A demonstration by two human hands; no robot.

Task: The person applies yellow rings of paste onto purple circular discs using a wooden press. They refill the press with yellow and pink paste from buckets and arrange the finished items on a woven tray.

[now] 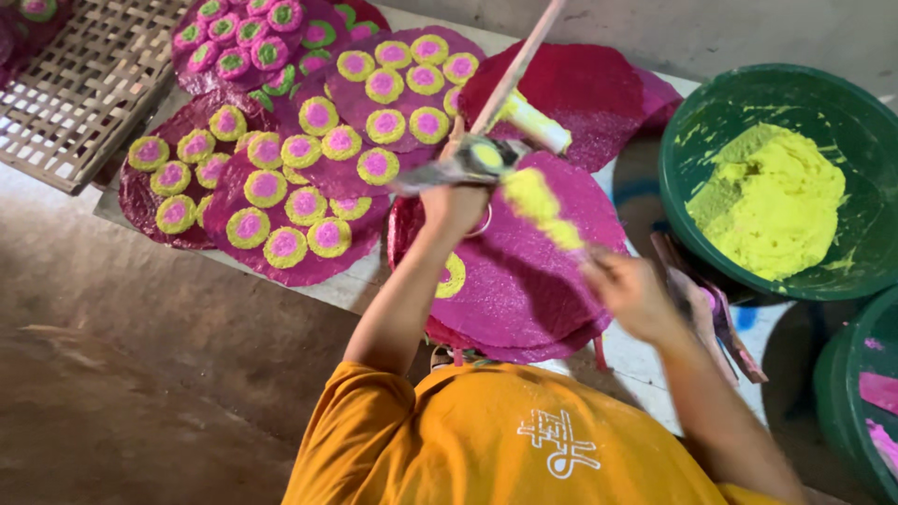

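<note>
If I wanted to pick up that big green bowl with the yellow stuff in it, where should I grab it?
Grab the green bowl by its rim, best with two hands on opposite sides, coming down from above. The yellow paste is heaped in the middle, so the rim stays fairly clean, and the bowl looks wide and full, so one hand would likely tip it.

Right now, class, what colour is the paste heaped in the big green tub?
Bright yellow. The paste fills the green tub, clearest in the head view.

Single head view only, so no overlap with a second view. Camera looks steeply down from above and behind an orange-shirted person (pixel 505 440), facing forward across the table (pixel 645 365). Close range; a green basin (pixel 692 140) is cropped at right.
</note>
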